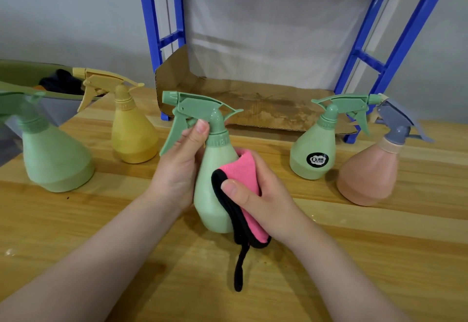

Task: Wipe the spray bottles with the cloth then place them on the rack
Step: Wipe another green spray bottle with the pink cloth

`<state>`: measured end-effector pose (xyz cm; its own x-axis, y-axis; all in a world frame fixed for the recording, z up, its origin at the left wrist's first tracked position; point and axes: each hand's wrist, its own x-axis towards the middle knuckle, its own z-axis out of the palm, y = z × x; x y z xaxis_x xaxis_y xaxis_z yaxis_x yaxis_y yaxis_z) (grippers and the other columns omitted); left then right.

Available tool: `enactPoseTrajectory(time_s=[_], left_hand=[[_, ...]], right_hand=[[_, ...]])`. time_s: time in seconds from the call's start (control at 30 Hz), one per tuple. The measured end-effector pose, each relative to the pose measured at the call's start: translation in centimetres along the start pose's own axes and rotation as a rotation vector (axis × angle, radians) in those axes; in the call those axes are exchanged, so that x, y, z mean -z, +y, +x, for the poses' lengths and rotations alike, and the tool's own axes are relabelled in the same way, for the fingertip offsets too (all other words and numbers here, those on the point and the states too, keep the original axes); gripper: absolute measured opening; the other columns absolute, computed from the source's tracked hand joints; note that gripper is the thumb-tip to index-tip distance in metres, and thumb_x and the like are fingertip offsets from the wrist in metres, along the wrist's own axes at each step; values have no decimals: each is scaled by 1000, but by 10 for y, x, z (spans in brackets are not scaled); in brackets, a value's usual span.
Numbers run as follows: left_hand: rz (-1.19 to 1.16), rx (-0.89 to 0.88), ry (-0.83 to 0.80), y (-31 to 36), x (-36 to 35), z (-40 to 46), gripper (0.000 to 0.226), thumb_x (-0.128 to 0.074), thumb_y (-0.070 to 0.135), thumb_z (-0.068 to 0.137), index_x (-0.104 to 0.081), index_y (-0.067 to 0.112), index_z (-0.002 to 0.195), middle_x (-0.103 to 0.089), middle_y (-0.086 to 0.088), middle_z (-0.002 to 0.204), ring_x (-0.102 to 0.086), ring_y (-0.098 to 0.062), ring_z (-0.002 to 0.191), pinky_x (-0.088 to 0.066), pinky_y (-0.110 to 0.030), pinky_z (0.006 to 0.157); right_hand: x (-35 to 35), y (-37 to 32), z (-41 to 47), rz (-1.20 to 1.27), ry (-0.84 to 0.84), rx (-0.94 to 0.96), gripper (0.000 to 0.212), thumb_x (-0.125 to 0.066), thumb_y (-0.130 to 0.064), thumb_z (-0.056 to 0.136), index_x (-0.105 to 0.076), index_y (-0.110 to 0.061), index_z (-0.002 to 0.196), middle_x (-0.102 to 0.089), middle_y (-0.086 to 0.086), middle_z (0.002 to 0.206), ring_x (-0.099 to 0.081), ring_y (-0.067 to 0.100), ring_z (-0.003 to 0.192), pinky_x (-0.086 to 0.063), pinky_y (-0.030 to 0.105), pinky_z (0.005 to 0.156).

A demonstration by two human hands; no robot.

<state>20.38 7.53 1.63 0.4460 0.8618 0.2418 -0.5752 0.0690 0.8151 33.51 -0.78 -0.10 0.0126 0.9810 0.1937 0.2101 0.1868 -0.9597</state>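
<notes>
1. A green bottle [215,195] is being held at the centre of the wooden table [379,233], tilted slightly, its trigger head pointing left; whether its base is touching the wood cannot be told.
2. Its neck is being gripped by the left hand [179,167], the fingers curled round just below the trigger and the thumb lying up against the collar.
3. A pink cloth [243,192] with black edging is being pressed against the bottle's right side by the right hand [260,195], which is clamped on the folded fabric (a black loop is hanging down from it).
4. Four other bottles are standing upright on the table: a large green one [55,159] at far left, a yellow one [134,131] beside it, a small green one [314,149] right of centre, and a peach one [369,172] with a grey head at far right.
5. A black round sticker is being shown on the small green one, its white lettering starting with "Q" (the rest is too small to read).
6. A blue rack [364,60] is standing behind, with stained cardboard [253,104] lying on its lowest level.
</notes>
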Motion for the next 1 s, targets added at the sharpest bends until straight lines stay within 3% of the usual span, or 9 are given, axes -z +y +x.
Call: enactPoseTrajectory(time_s=[0.2,0.3,0.47,0.53,0.6,0.67,0.73,0.9,1.0], left_hand=[[-39,-27,39,1,-1,1,39,-81,50,60,-76,23,89,-72,2,86,-70,-14,75,-58,-32,64],[-64,-36,50,6,-2,1,26,-69,46,72,-76,23,83,-69,2,81,-68,-14,68,-57,-31,60],[-120,-56,132,7,8,8,37,-62,54,79,-73,22,95,-64,4,84,-61,-13,74,-55,-30,65],[-82,-65,149,7,8,9,38,-61,56,79,-74,24,95,-65,5,83,-62,-11,75,-54,-29,67],[-35,-78,152,7,6,7,34,-56,54,81,-78,27,88,-68,8,80,-64,-6,73,-55,-26,67],[29,-87,149,8,3,7,35,-52,53,82,-79,30,83,-68,10,77,-64,-4,70,-55,-25,67],[54,-89,129,9,4,8,36,-54,56,81,-78,30,88,-67,8,81,-63,-7,71,-55,-26,68],[39,-86,109,4,7,12,58,-67,63,72,-67,18,110,-68,2,93,-65,-13,82,-55,-33,74],[100,-66,128,-2,3,12,60,-62,58,79,-64,15,120,-68,-10,115,-62,-28,112,-50,-48,97]], right_hand=[[3,0,0,77,-39,-22,57,-68,-52,73,-51,-35,124,-66,-5,116,-65,10,105,-56,33,87],[3,0,-1,108,-66,-36,59,-68,-51,75,-48,-34,128,-64,-1,122,-65,14,110,-57,36,87],[4,-4,-2,136,-138,-122,62,-66,-59,69,-41,-49,125,-59,-13,123,-65,2,108,-54,25,84],[2,-4,-1,133,-130,-124,74,-74,-66,64,-39,-50,127,-59,-16,124,-63,0,110,-54,24,85],[-2,-1,0,166,-98,-110,94,-81,-70,57,-39,-39,136,-61,-13,125,-64,6,113,-54,25,86],[-6,2,0,221,-63,-96,97,-86,-60,56,-41,-32,138,-62,-3,128,-65,14,114,-55,28,85],[-9,4,1,268,-24,-73,85,-87,-43,60,-46,-30,133,-63,3,127,-67,19,111,-57,33,84],[-9,4,3,349,79,-30,73,-80,-34,62,-49,-27,127,-68,-3,114,-70,18,101,-59,33,77],[-5,3,4,249,222,41,71,-80,-37,61,-49,-30,124,-67,-13,108,-70,11,97,-58,28,72]])
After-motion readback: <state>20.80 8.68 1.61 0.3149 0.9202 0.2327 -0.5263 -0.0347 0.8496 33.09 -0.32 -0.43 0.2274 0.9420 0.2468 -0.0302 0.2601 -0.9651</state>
